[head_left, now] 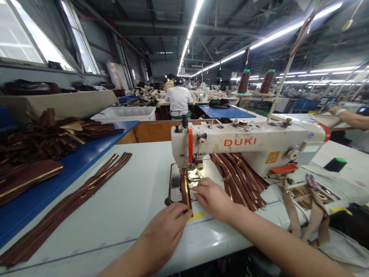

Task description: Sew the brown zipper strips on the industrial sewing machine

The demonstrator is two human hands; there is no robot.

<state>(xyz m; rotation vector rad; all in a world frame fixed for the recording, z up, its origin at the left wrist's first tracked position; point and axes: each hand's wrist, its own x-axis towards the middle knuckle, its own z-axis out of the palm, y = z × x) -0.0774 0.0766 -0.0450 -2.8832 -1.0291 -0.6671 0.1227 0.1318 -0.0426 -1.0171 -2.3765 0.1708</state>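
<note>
A brown zipper strip [186, 192] with gold teeth runs under the presser foot of a white sewing machine [213, 142]. My left hand [165, 231] pinches the strip's near end at the front of the needle plate. My right hand [213, 198] is beside the needle plate, just right of the strip, its fingers curled together near the presser foot; whatever they hold is too small to make out. Several brown zipper strips [240, 179] lie under the machine arm. More long strips [72, 200] stretch over the pale table [127, 207] on the left.
A blue table [106, 142] at the left bears a heap of brown strips [43, 134]. At the right are a tray of small metal parts [305, 198], beige straps [314, 219] and a black thread spool [335, 164]. Another person's arm [353, 117] reaches in at right.
</note>
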